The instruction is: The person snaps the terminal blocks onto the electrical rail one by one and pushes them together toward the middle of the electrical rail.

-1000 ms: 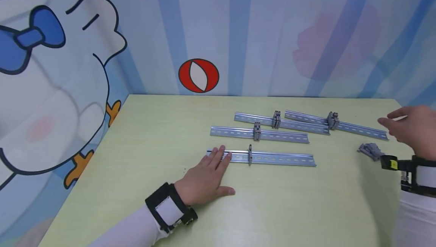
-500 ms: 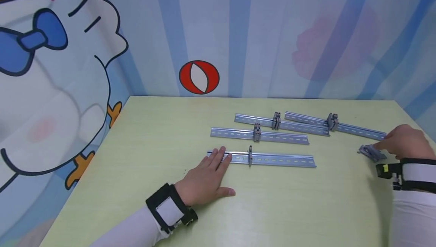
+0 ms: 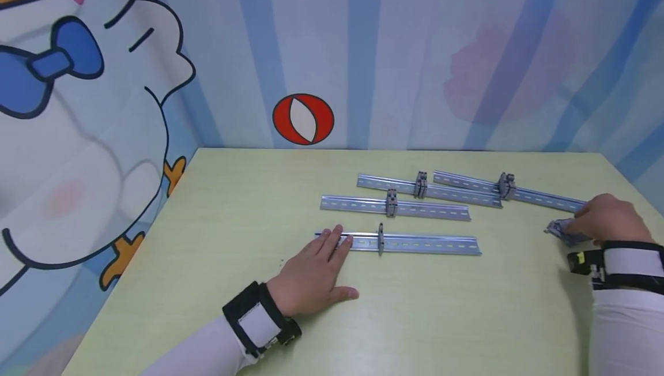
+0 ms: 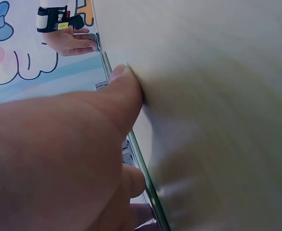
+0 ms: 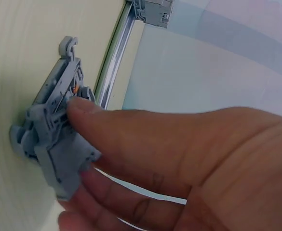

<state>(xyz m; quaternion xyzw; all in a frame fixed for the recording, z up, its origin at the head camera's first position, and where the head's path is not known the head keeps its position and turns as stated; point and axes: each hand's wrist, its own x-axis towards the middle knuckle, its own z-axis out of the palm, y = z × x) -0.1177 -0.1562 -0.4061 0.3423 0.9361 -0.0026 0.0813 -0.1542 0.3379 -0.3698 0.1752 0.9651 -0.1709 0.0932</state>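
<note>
— Terminal blocks [image 3: 562,229], head view? 
— At 3 o'clock on the tabletop [image 3: 218,237]; right hand [image 3: 607,220] pinches them. Left hand [image 3: 311,269] lies flat, fingers on the nearest rail [image 3: 415,243].
— Left wrist view?
— Thumb pressing the tabletop.
— Right wrist view?
— Fingers [image 5: 131,130] grip the grey blocks.

Bright, even indoor light fills the head view, coming from above, with a pale sheen on the near part of the counter [image 3: 415,318]. Shadows are soft and short: a faint one lies under the left hand [image 3: 313,275] and a darker patch beside the right sleeve [image 3: 625,330]. The wall cartoon at the left edge looks stretched and slightly smeared by the wide lens. In the left wrist view the hand is a large, out-of-focus mass and the counter is streaked with blur. In the right wrist view the grey clips [image 5: 54,139] are fairly sharp, the palm soft.
</note>
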